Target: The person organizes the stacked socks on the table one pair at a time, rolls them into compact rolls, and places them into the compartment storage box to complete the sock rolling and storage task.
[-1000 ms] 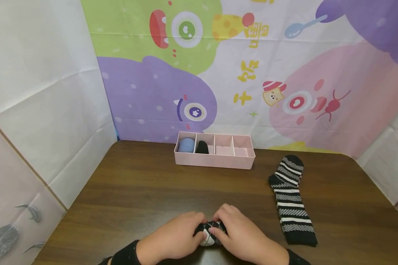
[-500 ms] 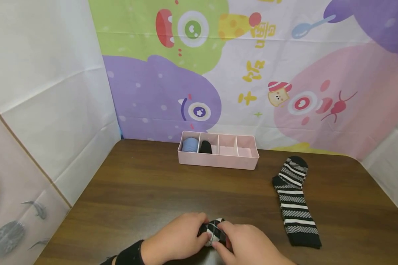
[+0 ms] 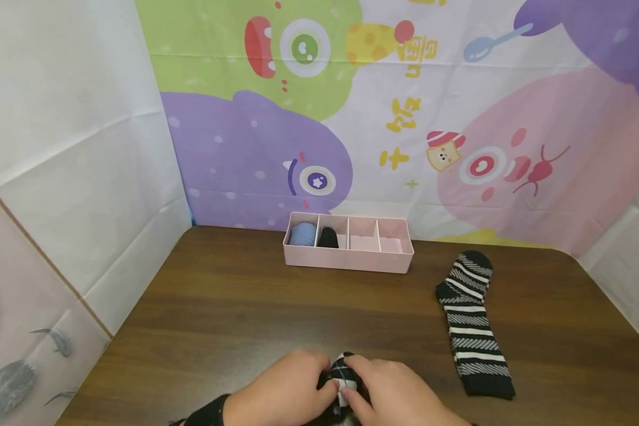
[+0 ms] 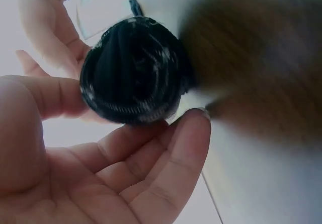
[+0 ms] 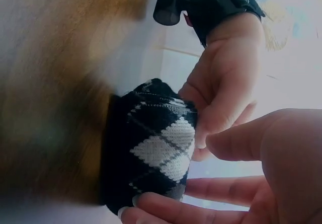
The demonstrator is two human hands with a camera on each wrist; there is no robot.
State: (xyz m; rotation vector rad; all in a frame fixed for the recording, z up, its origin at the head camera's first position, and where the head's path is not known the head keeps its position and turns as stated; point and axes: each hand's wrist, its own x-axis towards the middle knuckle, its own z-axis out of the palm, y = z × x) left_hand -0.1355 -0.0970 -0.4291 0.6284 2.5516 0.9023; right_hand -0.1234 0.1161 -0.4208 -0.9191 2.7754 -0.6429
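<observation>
A rolled-up black sock (image 3: pixel 344 373) with a white and grey argyle pattern is between both hands at the front of the table. My left hand (image 3: pixel 290 387) pinches its left side between thumb and fingers. On the other side, my right hand (image 3: pixel 396 387) holds it with the thumb near and the fingers over the far edge. The left wrist view shows the dark coiled end of the sock (image 4: pixel 132 73). From the right wrist, white diamonds show on the outer face of the sock (image 5: pixel 158 151). The hands hide part of the roll in the head view.
A striped black and white sock (image 3: pixel 474 325) lies flat on the right of the brown table (image 3: pixel 234 307). At the back stands a pink divided box (image 3: pixel 346 259), holding a blue roll (image 3: pixel 303 234) in its leftmost compartment and a black one (image 3: pixel 328 238) beside it.
The argyle roll has turned in the hands and reaches closer to the front edge. My right hand has shifted its grip and come lower. Box and striped sock stay put.
</observation>
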